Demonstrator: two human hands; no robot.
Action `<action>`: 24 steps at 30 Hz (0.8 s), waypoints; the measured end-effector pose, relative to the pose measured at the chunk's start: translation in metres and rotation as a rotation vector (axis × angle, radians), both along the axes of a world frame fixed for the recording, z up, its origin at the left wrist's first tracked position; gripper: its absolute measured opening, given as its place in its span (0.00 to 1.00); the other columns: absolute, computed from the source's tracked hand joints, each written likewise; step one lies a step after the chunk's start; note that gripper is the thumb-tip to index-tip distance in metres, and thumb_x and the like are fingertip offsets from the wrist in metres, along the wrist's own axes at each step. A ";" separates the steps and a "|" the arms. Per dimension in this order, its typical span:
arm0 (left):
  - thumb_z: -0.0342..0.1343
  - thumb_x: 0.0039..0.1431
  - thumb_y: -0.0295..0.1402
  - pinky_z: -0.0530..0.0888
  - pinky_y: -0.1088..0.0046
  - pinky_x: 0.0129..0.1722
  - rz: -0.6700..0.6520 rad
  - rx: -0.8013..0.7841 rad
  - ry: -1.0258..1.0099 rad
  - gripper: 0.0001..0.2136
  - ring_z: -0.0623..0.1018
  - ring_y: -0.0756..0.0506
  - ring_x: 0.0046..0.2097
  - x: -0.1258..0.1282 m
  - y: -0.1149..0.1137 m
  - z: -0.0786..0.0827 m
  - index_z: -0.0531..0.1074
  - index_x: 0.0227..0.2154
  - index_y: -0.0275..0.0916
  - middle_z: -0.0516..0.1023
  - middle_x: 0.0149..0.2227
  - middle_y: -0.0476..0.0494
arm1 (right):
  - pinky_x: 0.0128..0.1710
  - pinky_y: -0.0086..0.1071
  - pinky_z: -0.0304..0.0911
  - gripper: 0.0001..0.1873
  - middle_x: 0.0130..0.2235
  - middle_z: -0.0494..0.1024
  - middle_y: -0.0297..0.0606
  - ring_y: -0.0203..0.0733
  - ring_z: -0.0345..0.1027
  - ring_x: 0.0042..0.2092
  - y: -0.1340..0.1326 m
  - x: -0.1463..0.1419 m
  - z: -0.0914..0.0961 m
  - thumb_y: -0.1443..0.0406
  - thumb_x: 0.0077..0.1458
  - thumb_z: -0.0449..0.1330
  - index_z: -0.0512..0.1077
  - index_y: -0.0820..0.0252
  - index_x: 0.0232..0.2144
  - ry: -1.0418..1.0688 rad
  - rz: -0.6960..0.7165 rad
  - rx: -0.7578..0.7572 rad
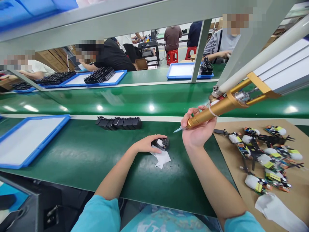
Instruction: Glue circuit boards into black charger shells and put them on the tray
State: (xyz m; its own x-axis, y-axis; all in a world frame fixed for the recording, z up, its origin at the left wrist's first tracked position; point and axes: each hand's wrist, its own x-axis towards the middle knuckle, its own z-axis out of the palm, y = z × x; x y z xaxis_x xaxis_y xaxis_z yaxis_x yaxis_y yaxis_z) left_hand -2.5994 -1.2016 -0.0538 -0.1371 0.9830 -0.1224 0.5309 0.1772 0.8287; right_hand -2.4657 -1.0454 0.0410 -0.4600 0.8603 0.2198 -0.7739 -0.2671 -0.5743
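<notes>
My left hand [146, 144] rests on the green bench and pinches a small black part with a white piece [161, 143], which sits on a white scrap of paper [162, 158]. My right hand [198, 129] is closed around a gold pen-shaped dispenser [212, 112] that hangs from an overhead hose and bracket. The dispenser's pale tip [176, 130] points left, a short way above and to the right of the black part.
A row of black parts [118, 122] lies behind my left hand. A blue-rimmed white tray [26, 139] is at left. A cardboard sheet [296, 180] at right holds several small circuit assemblies with wires. Beyond the conveyor [135, 100], other people work at trays.
</notes>
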 end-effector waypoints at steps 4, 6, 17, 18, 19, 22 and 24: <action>0.64 0.47 0.41 0.69 0.67 0.49 0.075 0.062 0.204 0.23 0.74 0.42 0.48 0.004 0.002 -0.003 0.71 0.47 0.40 0.75 0.47 0.42 | 0.15 0.27 0.51 0.20 0.26 0.69 0.29 0.30 0.60 0.16 -0.005 0.001 0.000 0.47 0.55 0.44 0.62 0.55 0.34 0.004 0.024 0.009; 0.63 0.49 0.42 0.70 0.66 0.47 0.172 0.069 0.251 0.22 0.75 0.41 0.45 0.011 0.005 -0.006 0.71 0.46 0.39 0.76 0.45 0.42 | 0.15 0.27 0.51 0.22 0.27 0.69 0.29 0.30 0.59 0.16 -0.008 0.001 0.000 0.45 0.54 0.43 0.63 0.54 0.36 0.006 0.025 0.025; 0.63 0.48 0.37 0.71 0.77 0.28 0.577 0.376 0.279 0.18 0.74 0.51 0.29 0.048 0.004 0.018 0.72 0.43 0.38 0.79 0.36 0.46 | 0.14 0.27 0.50 0.24 0.28 0.68 0.29 0.29 0.59 0.17 -0.020 0.001 -0.005 0.43 0.51 0.47 0.64 0.52 0.38 0.036 0.046 0.176; 0.63 0.48 0.38 0.71 0.76 0.28 0.581 0.384 0.294 0.18 0.73 0.51 0.29 0.049 0.004 0.019 0.72 0.42 0.38 0.79 0.35 0.47 | 0.14 0.26 0.50 0.23 0.28 0.68 0.29 0.29 0.59 0.17 -0.020 0.001 -0.005 0.43 0.51 0.47 0.64 0.52 0.38 0.034 0.045 0.180; 0.63 0.48 0.38 0.70 0.76 0.28 0.580 0.391 0.312 0.18 0.73 0.51 0.28 0.049 0.003 0.020 0.72 0.42 0.38 0.79 0.35 0.47 | 0.14 0.27 0.50 0.24 0.28 0.68 0.29 0.29 0.59 0.17 -0.021 0.001 -0.005 0.43 0.51 0.48 0.64 0.52 0.38 0.034 0.045 0.183; 0.63 0.48 0.38 0.70 0.76 0.28 0.572 0.418 0.357 0.18 0.73 0.51 0.29 0.051 0.002 0.022 0.72 0.42 0.38 0.78 0.33 0.48 | 0.14 0.27 0.50 0.25 0.28 0.68 0.30 0.29 0.59 0.17 -0.022 0.002 -0.005 0.42 0.50 0.48 0.64 0.53 0.38 0.040 0.047 0.194; 0.63 0.49 0.38 0.71 0.76 0.29 0.565 0.436 0.381 0.18 0.74 0.51 0.30 0.052 0.002 0.023 0.72 0.42 0.38 0.78 0.34 0.48 | 0.14 0.27 0.50 0.24 0.28 0.68 0.30 0.29 0.59 0.17 -0.022 0.002 -0.004 0.42 0.51 0.48 0.64 0.53 0.37 0.039 0.042 0.197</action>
State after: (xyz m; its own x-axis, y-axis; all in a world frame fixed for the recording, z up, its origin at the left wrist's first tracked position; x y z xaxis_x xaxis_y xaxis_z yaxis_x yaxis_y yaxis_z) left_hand -2.5471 -1.2000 -0.0312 -0.5823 0.7013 0.4112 0.7177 0.2059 0.6652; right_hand -2.4637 -1.0676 0.0367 -0.4825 0.7792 0.4000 -0.7869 -0.1850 -0.5888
